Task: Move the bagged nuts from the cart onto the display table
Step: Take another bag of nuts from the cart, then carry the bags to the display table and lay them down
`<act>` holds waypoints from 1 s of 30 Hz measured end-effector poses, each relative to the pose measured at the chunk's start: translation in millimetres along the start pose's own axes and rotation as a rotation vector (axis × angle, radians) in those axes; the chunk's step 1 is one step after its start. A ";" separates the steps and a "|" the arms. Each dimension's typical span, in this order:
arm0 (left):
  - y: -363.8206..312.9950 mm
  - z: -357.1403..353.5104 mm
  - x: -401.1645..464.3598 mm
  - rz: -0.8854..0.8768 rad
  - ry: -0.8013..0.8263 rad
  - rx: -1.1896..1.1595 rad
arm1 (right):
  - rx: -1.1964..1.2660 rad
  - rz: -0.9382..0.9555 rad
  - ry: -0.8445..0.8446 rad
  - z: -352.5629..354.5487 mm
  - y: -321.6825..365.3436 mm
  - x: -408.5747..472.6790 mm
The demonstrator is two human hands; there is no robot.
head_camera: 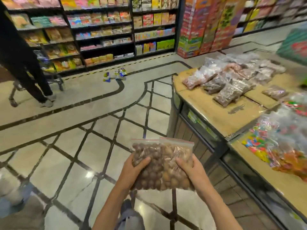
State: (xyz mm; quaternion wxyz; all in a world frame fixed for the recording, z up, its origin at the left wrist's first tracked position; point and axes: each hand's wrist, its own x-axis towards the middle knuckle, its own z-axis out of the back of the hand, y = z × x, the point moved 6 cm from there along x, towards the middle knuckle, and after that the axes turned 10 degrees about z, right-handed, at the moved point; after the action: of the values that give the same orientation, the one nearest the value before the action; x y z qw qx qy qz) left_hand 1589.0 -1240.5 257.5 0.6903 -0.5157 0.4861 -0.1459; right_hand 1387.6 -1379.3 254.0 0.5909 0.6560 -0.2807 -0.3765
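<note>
While both hands are carrying bags over the floor, left hand (pixel 132 168) is gripping dark nut bag (pixel 147 165), thumb curled on top | right hand (pixel 191 170) is gripping light nut bag (pixel 176 165) likewise | bags are lying side by side, touching, long axes pointing away, red zip edges farthest | table (pixel 216 112) is standing to the right, well apart, bearing other bags (pixel 230 80).

Shelf packs (pixel 103 19) blurred; display table (pixel 207 103) cut off right.

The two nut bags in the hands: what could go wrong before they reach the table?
The left hand and right hand each grip one bag from the side only; the darker bag or lighter bag might slip. The display table is already crowded with bags, so placing could push some off.
</note>
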 end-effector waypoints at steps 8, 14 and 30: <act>-93.8 -28.6 184.1 0.008 0.278 0.133 | 0.053 0.010 -0.318 12.4 14.4 129.2; -164.8 -62.4 294.6 0.037 0.484 0.247 | 0.086 0.000 -0.549 24.8 26.1 202.4; -249.4 -240.1 517.6 0.064 0.731 0.464 | 0.146 -0.101 -0.897 139.8 15.8 378.6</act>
State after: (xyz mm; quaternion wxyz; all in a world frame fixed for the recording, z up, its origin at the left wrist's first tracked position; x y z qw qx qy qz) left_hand 1717.5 -1847.3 202.1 0.5748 -0.2459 0.6685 -0.4029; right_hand 1485.0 -1768.3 205.6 0.3440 0.4811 -0.5022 -0.6308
